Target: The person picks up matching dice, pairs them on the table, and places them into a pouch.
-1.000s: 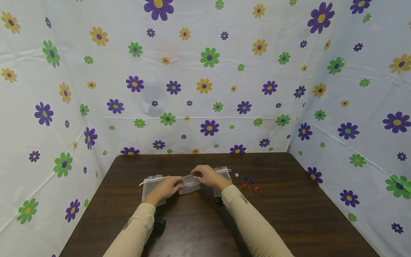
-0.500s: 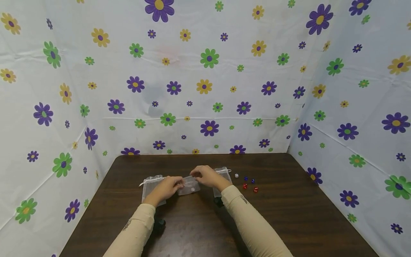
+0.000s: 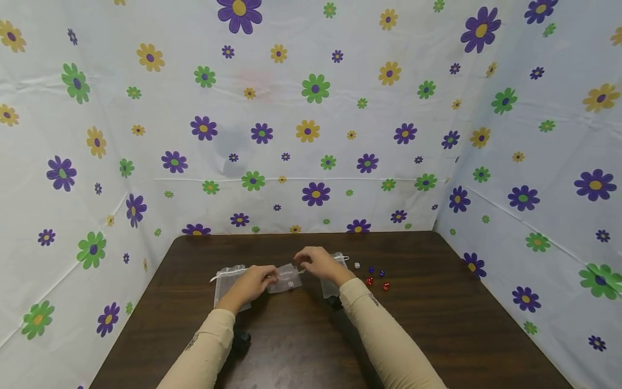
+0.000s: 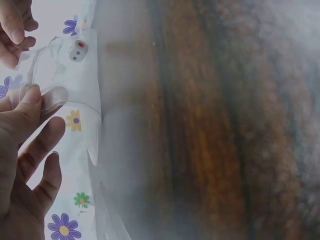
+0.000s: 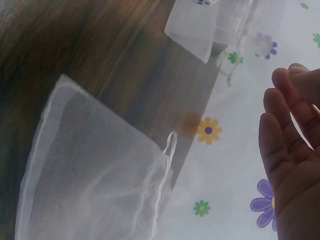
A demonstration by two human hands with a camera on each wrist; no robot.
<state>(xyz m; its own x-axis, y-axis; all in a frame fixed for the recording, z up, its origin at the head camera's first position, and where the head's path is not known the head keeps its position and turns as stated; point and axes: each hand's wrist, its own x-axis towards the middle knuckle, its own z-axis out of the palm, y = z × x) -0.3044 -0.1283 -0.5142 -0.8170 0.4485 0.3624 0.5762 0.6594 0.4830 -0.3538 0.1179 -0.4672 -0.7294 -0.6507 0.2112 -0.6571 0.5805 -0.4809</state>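
Observation:
My left hand [image 3: 257,281] pinches a small sheer white drawstring pouch [image 3: 284,281] between thumb and fingers near its mouth. In the left wrist view a white die [image 4: 77,51] with coloured dots shows inside the raised pouch. To the right of the pouch's mouth is my right hand [image 3: 318,263], thumb and index fingertips close together and the other fingers loosely bent. Nothing shows between its fingers in the right wrist view, and the pouch appears apart from it.
A second sheer pouch [image 3: 225,283] lies partly under my left hand. Another pouch [image 5: 100,170] lies under my right wrist. Several dice sit to the right: a white die [image 3: 357,265], blue dice [image 3: 382,273] and red dice [image 3: 386,286]. The dark wooden table [image 3: 437,335] meets a flowered cloth wall [image 3: 272,108].
A white die at my right fingertips a second ago now lies inside the pouch. My right hand has drawn slightly right from the pouch's mouth. My left hand keeps its grip.

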